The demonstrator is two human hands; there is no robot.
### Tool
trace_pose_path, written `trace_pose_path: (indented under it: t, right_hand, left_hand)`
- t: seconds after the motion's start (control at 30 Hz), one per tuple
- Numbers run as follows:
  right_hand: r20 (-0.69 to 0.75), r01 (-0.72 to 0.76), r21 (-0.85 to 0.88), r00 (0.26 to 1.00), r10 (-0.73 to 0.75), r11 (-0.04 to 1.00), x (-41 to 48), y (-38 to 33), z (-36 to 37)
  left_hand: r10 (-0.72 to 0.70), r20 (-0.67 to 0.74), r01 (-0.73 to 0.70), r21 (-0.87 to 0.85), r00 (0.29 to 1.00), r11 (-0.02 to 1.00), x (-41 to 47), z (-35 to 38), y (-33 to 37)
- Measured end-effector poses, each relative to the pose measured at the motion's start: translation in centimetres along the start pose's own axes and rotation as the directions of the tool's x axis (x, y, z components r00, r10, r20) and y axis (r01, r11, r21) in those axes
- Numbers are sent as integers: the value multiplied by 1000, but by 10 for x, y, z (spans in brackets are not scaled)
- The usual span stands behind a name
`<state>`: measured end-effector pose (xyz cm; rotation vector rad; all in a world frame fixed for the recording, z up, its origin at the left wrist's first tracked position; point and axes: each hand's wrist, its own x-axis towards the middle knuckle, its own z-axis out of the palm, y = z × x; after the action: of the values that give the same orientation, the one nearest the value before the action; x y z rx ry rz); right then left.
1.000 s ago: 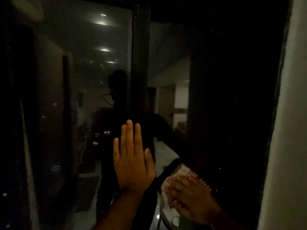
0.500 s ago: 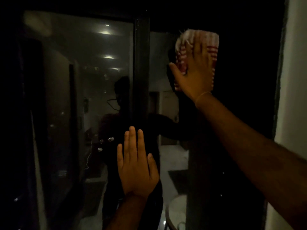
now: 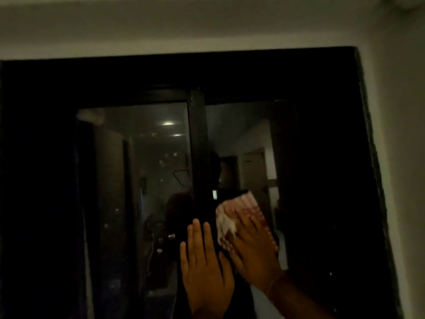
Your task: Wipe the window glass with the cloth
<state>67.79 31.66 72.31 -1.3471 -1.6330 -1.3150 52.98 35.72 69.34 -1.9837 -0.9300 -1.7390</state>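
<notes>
The dark window glass (image 3: 305,180) reflects a dim room and a person's silhouette. A red-and-white striped cloth (image 3: 239,208) is pressed flat on the right pane, just right of the black centre mullion (image 3: 197,143). My right hand (image 3: 253,254) lies palm-down on the cloth's lower part, fingers spread over it. Flat against the mullion and the left pane's edge rests my left hand (image 3: 204,270), fingers straight and together, holding nothing. The two hands sit side by side, nearly touching.
A black window frame (image 3: 207,67) runs across the top and down the right side. White wall (image 3: 404,157) stands to the right and a pale ceiling strip above. The left pane (image 3: 142,171) shows reflected ceiling lights.
My right hand has swept the cloth from high on the right pane down to beside my left hand. The view has tilted upward, showing the frame's top and the wall above.
</notes>
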Motion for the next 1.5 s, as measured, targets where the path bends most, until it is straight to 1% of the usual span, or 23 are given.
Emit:
trace_pose_path:
  t: [0.13,0.2,0.27,0.3,0.33,0.37,0.43,0.47,0.5,0.53,0.57,0.63,0.67,0.7,0.73,0.77,0.83,0.93,1.1,1.2,1.3,1.4,1.5]
  right_hand:
    - [57,57,-8,997,-56,998,-47,0,20]
    - [41,6,-7,999,-6,1000,-37,-5,13]
    - [-74,-144,103,986,152,984,-21,-7,8]
    - [-116,-267,233,947,300,935,-5,-12,3]
    - [-142,-375,380,880,454,846,14,-18,-4]
    - [-138,-455,528,787,602,717,38,-28,-11]
    - [-96,-444,780,610,787,440,88,-49,-23]
    - [-56,-385,860,582,811,336,113,-57,-37]
    - [-43,-351,881,607,794,316,137,-66,-49]
    - [-63,-342,857,673,737,385,156,-72,-58]
    - [-79,-342,798,757,649,496,173,-79,-67]
    - [-107,-281,542,912,397,792,208,-92,-67]
    - [-102,-208,375,959,263,903,224,-95,-66]
    - [-72,-137,210,985,155,968,238,-99,-63]
    - [-18,-96,83,995,98,992,247,-101,-58]
    - [29,-94,0,995,94,996,252,-102,-51]
    - [35,-142,-87,989,146,986,246,-109,-38]
    - [-15,-203,-83,979,203,976,199,-131,-16]
    - [190,11,-200,981,28,980,22,-188,33]
    - [188,134,-248,978,-88,960,-22,-191,38]
    - [165,135,-221,981,-100,966,30,-172,20]
    - [78,-29,-186,996,44,982,129,-147,-4]
    - [-11,-107,-182,994,107,977,230,-118,-28]
  left_hand:
    - [136,97,-142,58,986,988,6,-30,-18]
    - [252,195,-276,106,948,955,10,-54,-36]
    - [355,268,-403,149,896,903,21,-81,-60]
    - [368,274,-423,179,889,888,29,-100,-77]
    - [349,278,-412,215,895,886,37,-117,-95]
    - [310,255,-374,263,916,889,47,-136,-115]
    - [207,194,-265,351,959,898,67,-167,-153]
    - [152,154,-201,387,976,900,76,-178,-167]
    - [101,121,-142,409,988,901,84,-187,-180]
    - [55,97,-92,428,994,899,90,-194,-189]
    - [18,82,-52,435,996,899,94,-200,-198]
    - [-34,65,1,452,997,892,98,-205,-222]
    - [-41,66,5,464,997,886,99,-206,-231]
    - [-33,73,-6,475,997,880,98,-205,-240]
    - [-10,87,-34,491,996,870,97,-205,-246]
    - [29,102,-76,499,994,863,95,-204,-251]
    - [104,107,-144,494,989,857,92,-204,-257]
    - [158,76,-175,482,984,858,90,-203,-261]
    - [162,62,-172,455,985,874,88,-203,-264]
    - [179,42,-178,451,983,874,89,-203,-265]
    - [187,35,-182,452,982,873,90,-202,-266]
    - [184,36,-180,446,982,877,88,-202,-266]
    - [182,34,-179,427,983,887,85,-203,-267]
